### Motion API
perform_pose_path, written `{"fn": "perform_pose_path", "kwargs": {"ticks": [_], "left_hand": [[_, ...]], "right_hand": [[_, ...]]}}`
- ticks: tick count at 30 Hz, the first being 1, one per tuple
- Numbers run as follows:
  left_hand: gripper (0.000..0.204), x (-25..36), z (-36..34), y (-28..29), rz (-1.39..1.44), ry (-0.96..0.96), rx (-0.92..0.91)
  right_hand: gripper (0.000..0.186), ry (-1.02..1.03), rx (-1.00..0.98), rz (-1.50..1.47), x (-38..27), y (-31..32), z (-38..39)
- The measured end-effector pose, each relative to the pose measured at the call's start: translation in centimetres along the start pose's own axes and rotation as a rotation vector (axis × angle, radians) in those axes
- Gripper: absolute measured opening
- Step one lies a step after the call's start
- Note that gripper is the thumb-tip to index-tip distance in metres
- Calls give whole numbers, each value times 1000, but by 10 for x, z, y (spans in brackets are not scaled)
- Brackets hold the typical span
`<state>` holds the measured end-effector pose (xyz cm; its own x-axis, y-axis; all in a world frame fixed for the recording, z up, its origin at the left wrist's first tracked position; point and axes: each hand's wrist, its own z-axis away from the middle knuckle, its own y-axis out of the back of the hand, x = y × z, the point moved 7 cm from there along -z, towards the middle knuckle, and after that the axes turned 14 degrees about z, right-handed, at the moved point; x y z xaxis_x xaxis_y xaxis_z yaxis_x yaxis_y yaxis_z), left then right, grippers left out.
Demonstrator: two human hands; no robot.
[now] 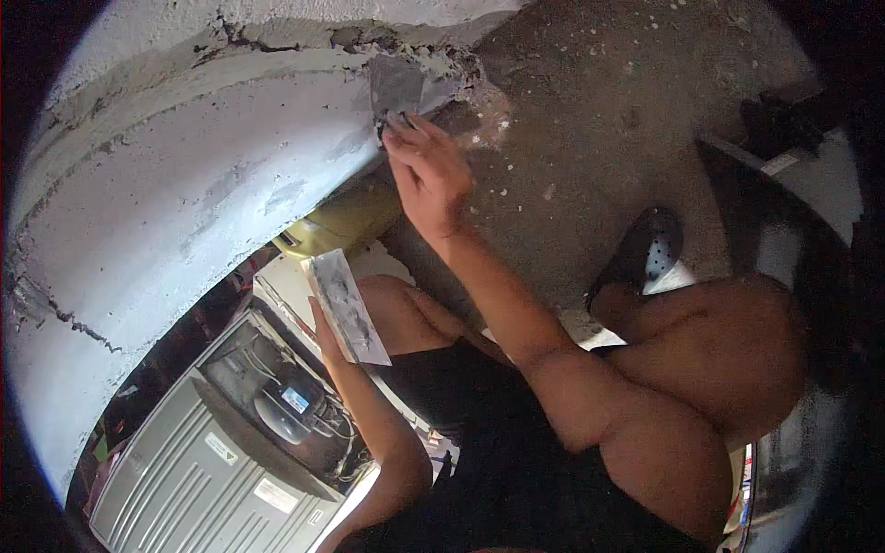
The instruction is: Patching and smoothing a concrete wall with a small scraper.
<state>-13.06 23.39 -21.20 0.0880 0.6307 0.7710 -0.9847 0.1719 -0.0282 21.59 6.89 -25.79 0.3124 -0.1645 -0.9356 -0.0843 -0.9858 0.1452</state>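
Note:
My right hand (431, 175) is closed round a putty knife, its handle mostly hidden by the fingers. The knife's wide grey blade (396, 85) lies against the lower part of a white wall (230, 157), beside a rough, broken edge. Lower down, my left hand (324, 330) grips a flat rectangular board (347, 309) from its left side. Grey paste is smeared over the board's pale face, which is tilted. Darker grey patches mark the wall between the knife and its left end.
Cracks (83, 327) run through the wall. Below left stands a grey appliance (194, 470) with its compressor and wiring exposed. A yellowish rounded object (341, 226) sits under the wall's edge. My foot in a dark clog (650, 244) rests on the stained concrete floor (590, 120).

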Motion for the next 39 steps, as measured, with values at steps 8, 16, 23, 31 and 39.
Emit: {"fn": "perform_pose_path", "kwargs": {"ticks": [8,16,23,31,39], "left_hand": [[63,8,1,12,-101,-100,136],[66,1,-11,-34,-89,-27,-36],[65,9,-41,-24,-208,-105,-236],[60,20,-31,-37,-259,-48,-288],[61,25,-8,-29,-136,-40,-331]], "right_hand": [[18,-108,93,-44,-24,-16,12],[19,-142,122,-53,-32,-17,34],[16,-28,43,-98,-24,-2,60],[13,-177,191,72,61,35,-10],[10,-159,-2,-25,40,2,-32]]}}
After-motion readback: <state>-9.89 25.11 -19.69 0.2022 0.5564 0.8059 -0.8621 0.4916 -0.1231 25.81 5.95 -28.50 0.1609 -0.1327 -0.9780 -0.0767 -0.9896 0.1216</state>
